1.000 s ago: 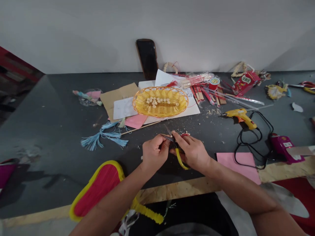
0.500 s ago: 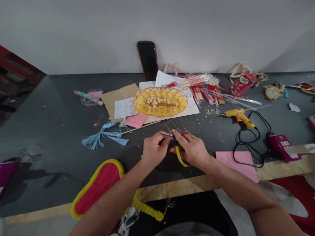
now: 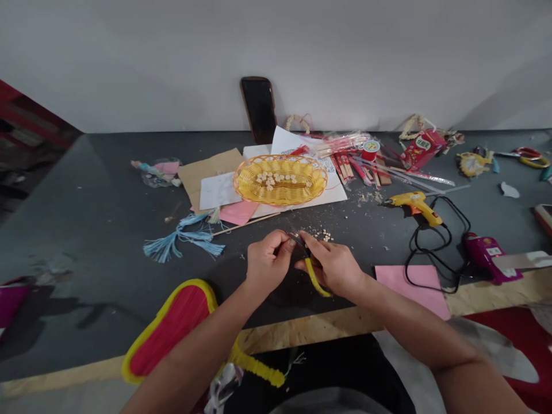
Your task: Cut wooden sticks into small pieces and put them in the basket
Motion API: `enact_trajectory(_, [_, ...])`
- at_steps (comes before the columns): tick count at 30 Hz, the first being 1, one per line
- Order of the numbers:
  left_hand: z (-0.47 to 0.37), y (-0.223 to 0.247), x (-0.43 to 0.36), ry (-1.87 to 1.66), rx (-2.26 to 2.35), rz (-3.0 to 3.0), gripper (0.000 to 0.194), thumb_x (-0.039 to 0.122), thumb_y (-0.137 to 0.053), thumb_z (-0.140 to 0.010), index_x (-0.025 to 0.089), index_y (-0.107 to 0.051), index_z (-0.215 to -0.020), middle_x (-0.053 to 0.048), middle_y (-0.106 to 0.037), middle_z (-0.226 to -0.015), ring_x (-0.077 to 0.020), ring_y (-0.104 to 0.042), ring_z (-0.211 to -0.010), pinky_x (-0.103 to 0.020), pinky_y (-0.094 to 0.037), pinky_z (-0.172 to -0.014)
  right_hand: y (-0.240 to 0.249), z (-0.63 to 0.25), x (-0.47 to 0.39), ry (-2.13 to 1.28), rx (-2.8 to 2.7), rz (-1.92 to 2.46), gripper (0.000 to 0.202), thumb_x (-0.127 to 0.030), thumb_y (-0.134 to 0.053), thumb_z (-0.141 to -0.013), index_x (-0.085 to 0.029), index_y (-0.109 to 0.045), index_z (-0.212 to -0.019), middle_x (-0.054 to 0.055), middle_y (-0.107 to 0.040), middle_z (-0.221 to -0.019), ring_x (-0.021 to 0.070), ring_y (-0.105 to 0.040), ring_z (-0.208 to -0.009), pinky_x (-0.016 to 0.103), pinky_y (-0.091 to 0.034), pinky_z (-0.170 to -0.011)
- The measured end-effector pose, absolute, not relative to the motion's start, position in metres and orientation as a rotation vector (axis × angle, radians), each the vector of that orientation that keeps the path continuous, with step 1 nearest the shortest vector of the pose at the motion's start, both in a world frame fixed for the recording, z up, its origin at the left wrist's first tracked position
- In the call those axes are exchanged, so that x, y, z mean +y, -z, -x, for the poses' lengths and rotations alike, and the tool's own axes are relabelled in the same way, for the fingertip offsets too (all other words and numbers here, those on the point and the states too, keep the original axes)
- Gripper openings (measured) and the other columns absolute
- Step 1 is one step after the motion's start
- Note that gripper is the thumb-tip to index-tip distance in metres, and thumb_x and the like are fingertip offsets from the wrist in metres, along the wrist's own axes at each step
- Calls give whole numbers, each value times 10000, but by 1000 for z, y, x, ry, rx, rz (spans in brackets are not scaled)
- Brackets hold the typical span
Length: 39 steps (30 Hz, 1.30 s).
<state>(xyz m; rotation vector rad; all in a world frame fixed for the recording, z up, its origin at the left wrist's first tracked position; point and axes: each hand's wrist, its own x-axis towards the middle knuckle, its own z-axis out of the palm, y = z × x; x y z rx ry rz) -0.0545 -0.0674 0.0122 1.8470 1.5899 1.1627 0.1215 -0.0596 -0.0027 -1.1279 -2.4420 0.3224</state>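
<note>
My right hand (image 3: 338,267) grips a pair of scissors (image 3: 316,280) whose yellow handle loop hangs below the fingers. Their dark blades point up and left toward my left hand (image 3: 268,261). That hand is closed in a pinch at the blade tips, and whatever lies between thumb and finger is too small to make out. Just beyond my right hand lies a scatter of small pale pieces (image 3: 324,235). Further back, a yellow woven basket (image 3: 280,198) holds a cluster of little cream-coloured flower-like pieces (image 3: 276,179).
A yellow glue gun (image 3: 416,206) with its black cord lies right, near a pink sheet (image 3: 409,284). Blue tassels (image 3: 183,238) and a red-and-yellow sole-shaped piece (image 3: 176,328) are left. A phone (image 3: 260,109) leans on the wall; a red carton (image 3: 422,149) stands back right.
The scissor blades, spread before, look closer together. My right hand has shifted slightly left and down, and the pale pieces behind it now show. The view has moved a little.
</note>
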Motion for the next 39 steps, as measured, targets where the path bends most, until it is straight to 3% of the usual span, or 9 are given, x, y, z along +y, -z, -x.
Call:
enact_trajectory(10, [50,-11,-63,-1150,1602,-1710,126,247,-541,-848,170,-593,-762,18,-653,-650,-92,-575,-534,-180,-435,-532,1,-123,-52,-452,-2391,1167,544,-388,-573,-895,-122,-473,-1359,82,-706,-913,181,-670,-758,256,-519,-694])
enact_trajectory(18, [58,-13,-60,-1068,1400,-1576,98,248,-566,-808,174,-626,-786,-20,-716,-670,-149,-667,-599,-232,-510,-588,2,-127,-50,-364,-2425,1118,578,-445,-587,-871,-180,-468,-1371,107,-663,-1058,226,-613,-991,333,-515,-876])
enact_trajectory(24, [60,-19,-59,-1007,1245,-1438,109,243,-589,-791,168,-603,-713,-10,-676,-588,-143,-647,-543,-233,-511,-555,4,-124,-53,-304,-2440,1058,563,-419,-566,-884,-141,-475,-1365,116,-663,-990,232,-625,-913,340,-534,-815])
enact_trajectory(31, [57,-17,-62,-1079,1309,-1457,106,241,-588,-792,160,-615,-729,-19,-663,-636,-141,-645,-567,-225,-505,-539,6,-122,-61,-199,-2469,1121,584,-440,-536,-910,-109,-450,-1384,95,-664,-849,198,-637,-732,288,-518,-668])
enact_trajectory(39, [56,-14,-64,-1096,1459,-1599,142,225,-550,-812,165,-605,-696,-9,-664,-649,-121,-626,-557,-205,-473,-535,6,-122,-60,-304,-2458,1119,558,-412,-532,-921,-120,-434,-1385,76,-692,-852,164,-648,-699,245,-494,-658])
